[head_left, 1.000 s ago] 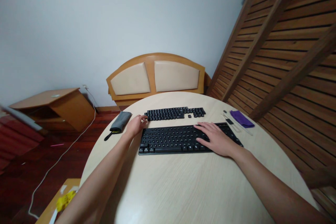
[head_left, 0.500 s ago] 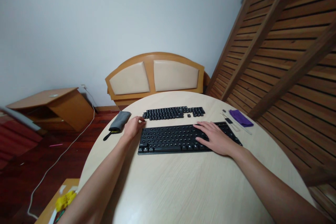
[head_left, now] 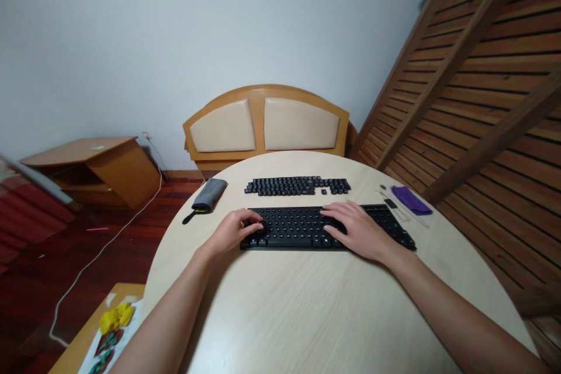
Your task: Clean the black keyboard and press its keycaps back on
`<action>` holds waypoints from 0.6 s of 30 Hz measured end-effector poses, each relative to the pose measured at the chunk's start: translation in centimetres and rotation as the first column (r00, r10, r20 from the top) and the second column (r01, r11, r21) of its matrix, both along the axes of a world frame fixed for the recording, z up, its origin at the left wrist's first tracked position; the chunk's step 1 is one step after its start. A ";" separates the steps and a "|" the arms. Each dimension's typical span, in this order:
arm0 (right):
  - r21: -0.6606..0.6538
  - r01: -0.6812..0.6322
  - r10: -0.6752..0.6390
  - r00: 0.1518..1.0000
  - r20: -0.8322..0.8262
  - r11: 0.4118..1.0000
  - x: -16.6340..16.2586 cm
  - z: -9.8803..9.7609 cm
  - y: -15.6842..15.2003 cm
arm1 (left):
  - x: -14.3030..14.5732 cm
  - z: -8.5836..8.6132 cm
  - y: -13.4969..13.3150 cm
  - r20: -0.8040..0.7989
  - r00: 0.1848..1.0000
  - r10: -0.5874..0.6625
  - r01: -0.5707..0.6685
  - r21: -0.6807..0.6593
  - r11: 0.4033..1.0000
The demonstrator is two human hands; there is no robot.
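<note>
A black keyboard [head_left: 289, 241] with most of its keycaps off lies on the round table. My left hand [head_left: 234, 229] is over the keyboard's left end, thumb and fingers closed in a pinch on a small black keycap that is mostly hidden by the fingertips. My right hand [head_left: 357, 229] lies flat across the right part of the keyboard, fingers stretched out and apart. Behind the keyboard, loose black keycaps [head_left: 280, 186] are laid out in rows, with a single keycap [head_left: 324, 191] standing apart near their right side.
On the pale round table [head_left: 298, 310], a grey pouch [head_left: 210, 194] lies at left and a purple cloth [head_left: 411, 200] at right, beside a thin white cord-like item. A lower surface at bottom left bears a yellow object [head_left: 116, 317]. A slatted wooden panel [head_left: 473, 123] leans at right.
My left hand has moved from beside the loose keycaps' left end toward me, onto the keyboard's left end. My right hand stays on the keyboard. The view has shifted slightly.
</note>
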State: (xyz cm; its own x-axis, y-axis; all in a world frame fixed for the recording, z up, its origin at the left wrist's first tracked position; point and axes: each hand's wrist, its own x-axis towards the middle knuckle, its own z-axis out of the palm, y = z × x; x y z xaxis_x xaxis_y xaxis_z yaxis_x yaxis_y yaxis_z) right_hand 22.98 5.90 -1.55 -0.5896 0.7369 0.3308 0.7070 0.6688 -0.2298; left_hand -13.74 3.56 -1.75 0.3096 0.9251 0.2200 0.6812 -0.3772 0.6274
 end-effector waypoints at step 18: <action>-0.225 -0.378 0.239 0.849 -0.472 0.898 -15.4 -0.7 0.7 | -0.6 -0.1 0.4 0.152 0.987 -0.051 0.058 -0.046 0.997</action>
State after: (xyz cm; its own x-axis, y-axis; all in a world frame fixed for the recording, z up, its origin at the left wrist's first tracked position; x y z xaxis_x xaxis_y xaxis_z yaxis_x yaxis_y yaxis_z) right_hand 7.56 6.57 -2.26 -0.6568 0.6429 0.3940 0.2624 0.6847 -0.6799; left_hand -14.35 4.01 -1.88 0.3266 0.9187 0.2221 0.5569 -0.3769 0.7401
